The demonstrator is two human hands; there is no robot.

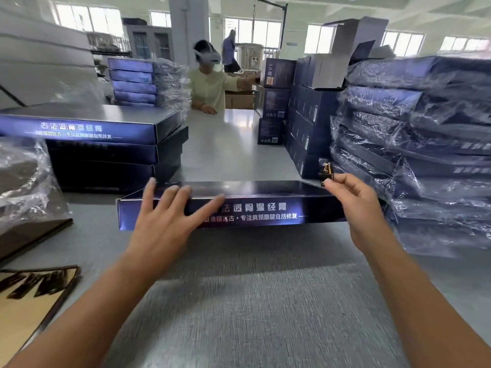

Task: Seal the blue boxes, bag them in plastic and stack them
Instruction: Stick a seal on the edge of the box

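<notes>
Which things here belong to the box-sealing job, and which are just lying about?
Job: flat blue box under left hand; small dark gold-printed sticker pinched by right hand; stack of plastic-bagged blue boxes; crumpled clear plastic bags.
Lying about: upright dark cartons; brown cardboard cartons.

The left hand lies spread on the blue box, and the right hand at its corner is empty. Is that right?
Not quite. The head view shows the right hand is not empty: it pinches a small dark sticker with gold print. The left hand does lie spread on the blue box.
</notes>
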